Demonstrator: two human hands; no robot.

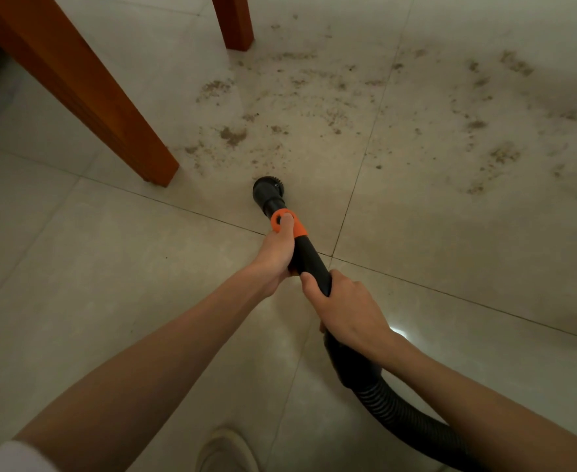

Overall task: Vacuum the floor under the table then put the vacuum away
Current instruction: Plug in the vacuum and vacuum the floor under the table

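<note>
The vacuum wand point(309, 264), a smooth black tube with an orange collar point(285, 226) and round brush nozzle point(266, 190), touches the tiled floor point(110, 267) at centre. The left hand point(276, 257) and right hand point(345, 308) both grasp it. A ribbed hose point(392, 410) trails toward 5 o'clock. Gritty dirt point(331, 107) lies at 1 o'clock, wooden legs point(86, 93) at 10. No lettering is readable.

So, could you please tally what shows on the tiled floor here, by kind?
Orange-brown wooden table legs: 2
Black vacuum wand with orange collar: 1
Black ribbed hose: 1
Pale shoe: 1
Total: 5
</note>
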